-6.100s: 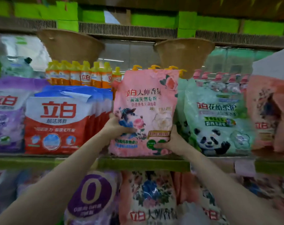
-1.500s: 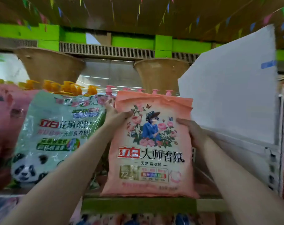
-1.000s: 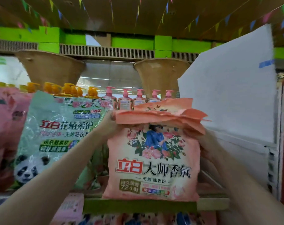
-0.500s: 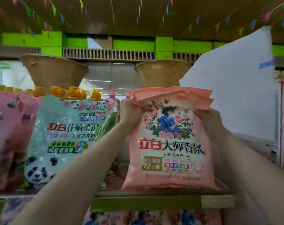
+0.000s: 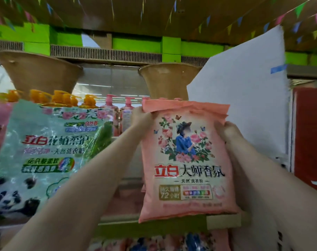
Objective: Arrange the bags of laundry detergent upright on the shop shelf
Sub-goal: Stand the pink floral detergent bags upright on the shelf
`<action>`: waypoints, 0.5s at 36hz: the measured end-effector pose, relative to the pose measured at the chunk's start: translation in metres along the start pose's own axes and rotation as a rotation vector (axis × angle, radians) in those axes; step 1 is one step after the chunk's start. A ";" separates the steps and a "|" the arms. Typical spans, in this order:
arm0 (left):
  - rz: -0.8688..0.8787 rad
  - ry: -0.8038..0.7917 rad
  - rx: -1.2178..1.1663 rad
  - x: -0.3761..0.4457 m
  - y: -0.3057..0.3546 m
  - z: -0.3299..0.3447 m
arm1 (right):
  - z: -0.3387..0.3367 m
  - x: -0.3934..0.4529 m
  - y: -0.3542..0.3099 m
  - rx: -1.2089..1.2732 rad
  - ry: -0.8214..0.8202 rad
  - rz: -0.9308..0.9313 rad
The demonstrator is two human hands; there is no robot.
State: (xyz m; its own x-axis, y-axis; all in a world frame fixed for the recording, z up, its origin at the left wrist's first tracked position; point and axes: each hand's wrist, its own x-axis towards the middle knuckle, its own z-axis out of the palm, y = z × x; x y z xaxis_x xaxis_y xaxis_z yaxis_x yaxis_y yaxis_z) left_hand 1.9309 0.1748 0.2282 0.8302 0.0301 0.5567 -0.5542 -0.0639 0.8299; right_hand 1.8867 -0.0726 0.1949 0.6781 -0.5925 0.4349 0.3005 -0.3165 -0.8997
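On the shop shelf [image 5: 154, 228], seen from the head camera, a pink bag of laundry detergent [image 5: 186, 160] is standing upright at the front edge, its printed face with a flower picture turned toward the camera and its bottom resting on the green shelf lip. The left hand [image 5: 140, 118] is gripping the bag's upper left corner, fingers curled round the folded top seam. The right hand [image 5: 228, 132] is holding the bag's upper right edge, fingers wrapped behind it. Just left of the forearm, a green bag with a panda [image 5: 43, 160] is leaning on the same shelf, apart from the pink one. Behind them, orange pump bottles [image 5: 63, 98] and pink pump bottles [image 5: 117, 113] are lining the back of the shelf. A white board [image 5: 244, 105] is standing just behind and to the right of the pink bag.
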 end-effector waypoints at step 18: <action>0.077 0.255 0.350 0.015 -0.006 0.008 | 0.013 -0.007 -0.016 -0.381 -0.027 -0.186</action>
State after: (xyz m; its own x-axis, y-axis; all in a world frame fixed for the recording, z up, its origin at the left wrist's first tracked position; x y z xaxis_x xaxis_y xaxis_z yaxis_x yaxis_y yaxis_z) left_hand 1.9468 0.1673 0.2310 0.7213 0.2544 0.6442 -0.5239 -0.4080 0.7477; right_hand 1.8853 -0.0538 0.2057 0.6550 -0.4814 0.5824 0.1529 -0.6704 -0.7261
